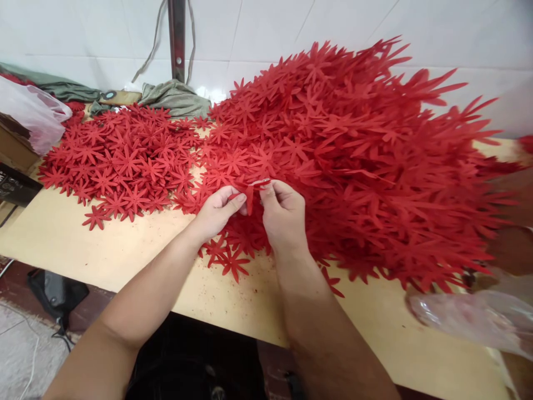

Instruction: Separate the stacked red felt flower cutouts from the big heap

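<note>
Red star-shaped cut-out flower point(251, 195) is being pinched between left hand point(216, 211) and right hand point(283, 214) at table centre, flat-spread flowers point(125, 161) lying at ten o'clock, big tangled heap point(366, 161) seemingly awaiting at two o'clock.

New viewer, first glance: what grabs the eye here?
The big heap of red flower cutouts filling the right half of the tan table, with a flatter spread of loose red flowers at left. At centre, the left hand and right hand pinch one red piece between them.
</note>
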`<state>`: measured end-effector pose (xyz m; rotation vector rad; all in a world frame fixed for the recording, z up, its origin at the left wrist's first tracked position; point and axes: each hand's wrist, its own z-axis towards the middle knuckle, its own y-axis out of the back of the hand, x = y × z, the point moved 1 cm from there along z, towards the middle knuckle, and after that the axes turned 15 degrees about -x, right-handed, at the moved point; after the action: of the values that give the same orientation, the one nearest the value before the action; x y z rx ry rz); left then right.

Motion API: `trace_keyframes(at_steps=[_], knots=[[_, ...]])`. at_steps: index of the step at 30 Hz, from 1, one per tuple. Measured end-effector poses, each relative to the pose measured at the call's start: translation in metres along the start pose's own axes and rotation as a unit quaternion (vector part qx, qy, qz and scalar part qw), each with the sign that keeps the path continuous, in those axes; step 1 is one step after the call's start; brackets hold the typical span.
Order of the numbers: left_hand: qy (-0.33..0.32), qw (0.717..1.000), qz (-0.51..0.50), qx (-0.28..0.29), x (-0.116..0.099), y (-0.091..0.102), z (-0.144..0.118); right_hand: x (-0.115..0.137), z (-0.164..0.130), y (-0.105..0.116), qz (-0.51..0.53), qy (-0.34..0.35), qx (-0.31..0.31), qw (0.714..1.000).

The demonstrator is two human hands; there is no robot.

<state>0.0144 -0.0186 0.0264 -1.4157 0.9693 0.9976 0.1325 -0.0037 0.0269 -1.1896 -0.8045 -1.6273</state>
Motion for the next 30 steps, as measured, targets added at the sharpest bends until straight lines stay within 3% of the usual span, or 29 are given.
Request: trace_keyframes(at_steps=[7,12,19,23,27,30], knots=[[-0.011,0.996,0.019,-0.081,0.0006,0.0059,0.0066,0.0045,-0.0032,-0.0013,-0.035,0.098,0.065,0.993],[-0.036,0.993,0.072,-0.084,0.0030,0.0065,0.0065,0.0057,-0.0027,0.0001,-0.056,0.131,0.062,0.988],[-0.043,0.995,0.053,-0.071,0.0022,0.0050,0.0048,0.0019,-0.0018,-0.0027,0.045,-0.028,0.030,0.998],[-0.055,0.995,0.037,-0.075,0.0049,0.0065,0.0068,-0.0014,0.0013,-0.0017,0.086,-0.103,0.051,0.990],[-0.053,0.995,0.026,-0.080,0.0047,0.0067,0.0070,-0.0032,0.0034,0.0006,0.122,-0.146,0.052,0.980],[-0.054,0.994,0.044,-0.084,0.0044,0.0071,0.0070,-0.0021,0.0036,0.0002,0.120,-0.137,0.051,0.982]])
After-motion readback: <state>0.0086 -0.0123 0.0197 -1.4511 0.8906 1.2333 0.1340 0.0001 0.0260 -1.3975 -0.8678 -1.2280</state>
